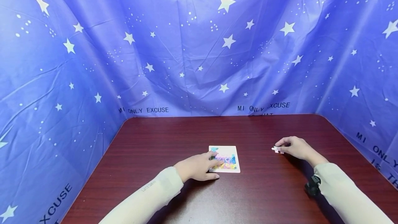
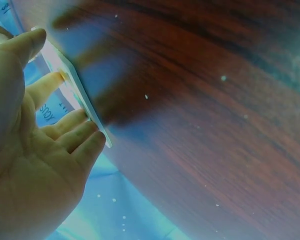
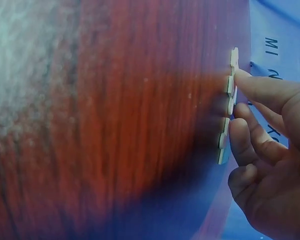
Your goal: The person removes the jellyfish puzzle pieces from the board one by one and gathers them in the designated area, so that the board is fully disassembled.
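Observation:
In the head view, a jigsaw puzzle board point(image 1: 237, 163) with a white frame and a colourful picture lies near the middle of the table. My left hand point(image 1: 197, 167) rests on its left side, fingers spread over the picture and thumb beside the near edge. In the left wrist view, the fingertips point(image 2: 92, 142) meet the board's edge. To the right, several pale puzzle pieces point(image 1: 275, 149) lie close together. My right hand point(image 1: 296, 148) has thumb and curled fingers about one of them, seen edge-on as wooden puzzle pieces point(image 3: 223, 142) in the right wrist view.
The dark red wooden table point(image 1: 149, 137) has rounded far corners. A blue cloth point(image 1: 186, 44) with white stars hangs behind it and along both sides. A black device point(image 1: 312, 186) is strapped at the right wrist.

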Demonstrator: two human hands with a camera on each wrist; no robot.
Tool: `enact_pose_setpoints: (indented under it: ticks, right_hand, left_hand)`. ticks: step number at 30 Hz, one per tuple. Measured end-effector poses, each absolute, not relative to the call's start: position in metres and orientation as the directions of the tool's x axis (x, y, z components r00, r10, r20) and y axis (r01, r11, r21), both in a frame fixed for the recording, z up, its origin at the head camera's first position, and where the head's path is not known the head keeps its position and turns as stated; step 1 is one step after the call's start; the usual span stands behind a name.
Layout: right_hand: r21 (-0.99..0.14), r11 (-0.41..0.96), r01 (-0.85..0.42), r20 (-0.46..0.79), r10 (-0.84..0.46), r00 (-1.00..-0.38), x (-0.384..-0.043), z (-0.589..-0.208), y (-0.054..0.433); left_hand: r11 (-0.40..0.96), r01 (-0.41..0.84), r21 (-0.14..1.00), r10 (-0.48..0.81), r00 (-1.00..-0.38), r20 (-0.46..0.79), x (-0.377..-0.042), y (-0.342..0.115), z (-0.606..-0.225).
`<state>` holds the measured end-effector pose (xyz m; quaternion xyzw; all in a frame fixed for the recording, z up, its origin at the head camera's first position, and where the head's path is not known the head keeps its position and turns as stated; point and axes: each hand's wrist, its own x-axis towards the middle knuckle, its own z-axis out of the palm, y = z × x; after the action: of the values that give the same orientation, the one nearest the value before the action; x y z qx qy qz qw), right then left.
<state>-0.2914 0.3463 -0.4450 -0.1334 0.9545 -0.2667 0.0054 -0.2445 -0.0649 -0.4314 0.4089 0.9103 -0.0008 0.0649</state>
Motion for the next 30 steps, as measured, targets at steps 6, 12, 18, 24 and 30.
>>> enact_pose_setpoints:
  ticks: [6,12,18,24,30]
  right_hand:
    - [-0.515,0.819,-0.251,0.061,-0.258,-0.964,-0.292,-0.445,0.346]
    - [-0.514,0.822,-0.245,0.059,-0.252,-0.966,-0.292,-0.445,0.345]
    - [-0.511,0.824,-0.246,0.055,-0.255,-0.965,-0.292,-0.444,0.345]
    - [-0.525,0.823,-0.217,0.046,-0.227,-0.973,-0.29,-0.44,0.342]
    - [-0.515,0.816,-0.262,0.093,-0.251,-0.963,-0.29,-0.435,0.33]
  left_hand:
    - [0.664,0.745,0.061,0.746,-0.656,-0.114,-0.245,-0.066,-0.432]
    - [0.67,0.739,0.074,0.742,-0.661,-0.114,-0.245,-0.067,-0.432]
    - [0.673,0.737,0.069,0.739,-0.665,-0.108,-0.242,-0.067,-0.432]
    - [0.662,0.746,0.07,0.749,-0.655,-0.103,-0.241,-0.067,-0.432]
    - [0.658,0.749,0.073,0.752,-0.651,-0.101,-0.241,-0.068,-0.433]
